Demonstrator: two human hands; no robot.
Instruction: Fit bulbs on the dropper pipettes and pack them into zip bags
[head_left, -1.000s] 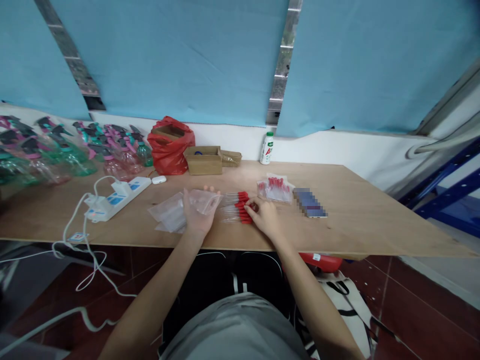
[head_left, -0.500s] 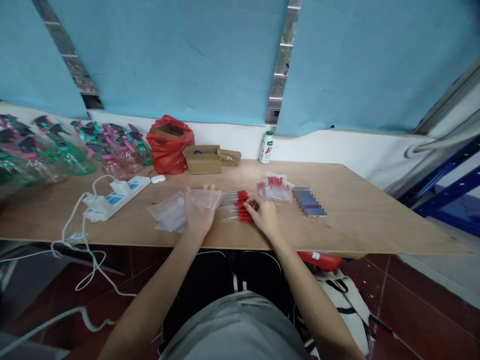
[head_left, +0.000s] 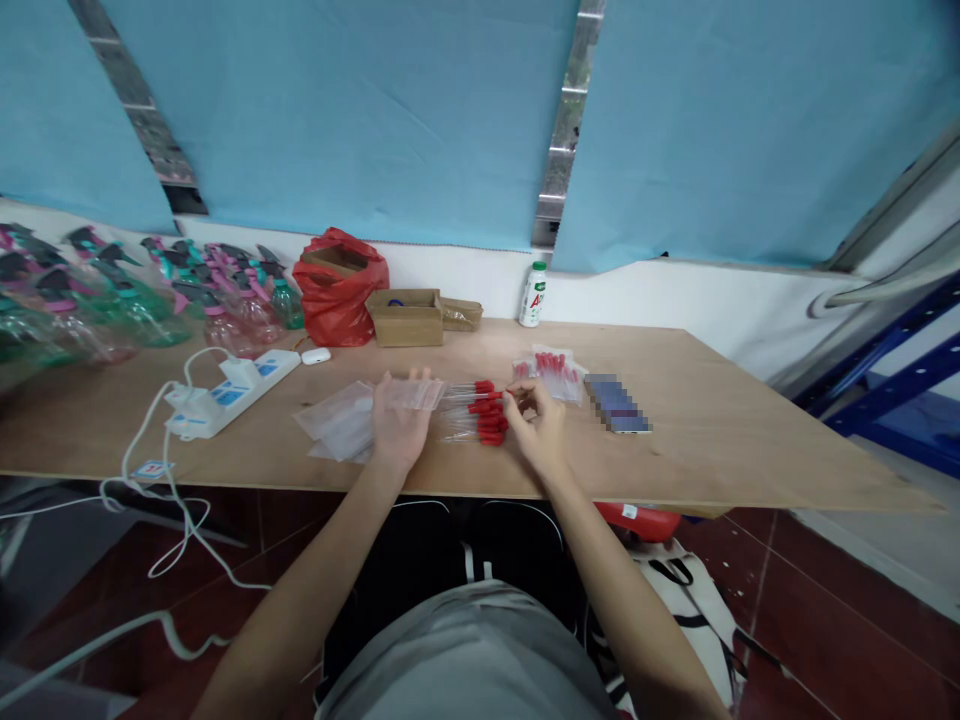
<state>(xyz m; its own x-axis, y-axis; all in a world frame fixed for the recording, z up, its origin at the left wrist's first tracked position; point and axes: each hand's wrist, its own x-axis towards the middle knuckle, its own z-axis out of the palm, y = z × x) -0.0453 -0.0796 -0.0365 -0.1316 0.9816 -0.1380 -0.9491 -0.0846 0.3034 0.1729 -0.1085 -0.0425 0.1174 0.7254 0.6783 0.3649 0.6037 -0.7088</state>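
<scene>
Slippage looks the likeliest trouble: the clear bag (head_left: 416,394) lies across the left hand (head_left: 401,430), which is palm up with its fingers loosely spread; whether the thumb pins the film I cannot tell, and a weak hold could let the mouth fold shut or slide. The right hand (head_left: 541,425) is narrowed to a pinch on the red end of one tool (head_left: 496,396), its thin clear shaft pointing left towards the bag; a shaft that fine could snag the bag's edge, poke the film or miss the opening, were the aim off. Other tools (head_left: 491,432) lie bunched on the tabletop (head_left: 720,440) just below that pinch, red ends to the right; their closeness could make the fingers knock the row askew or catch two at once.

Left of the left hand lie loose bags (head_left: 337,425), overlapping, so they could cling together; beyond the right hand sit filled bags (head_left: 553,375) and, just beside them, a phone (head_left: 616,405), both in the way of a wide elbow or wrist swing; the power strip (head_left: 244,395) and its cables crowd the left; box (head_left: 409,320), red sack (head_left: 345,295) and bottle (head_left: 533,295) stand farther back, well apart from the hands.
</scene>
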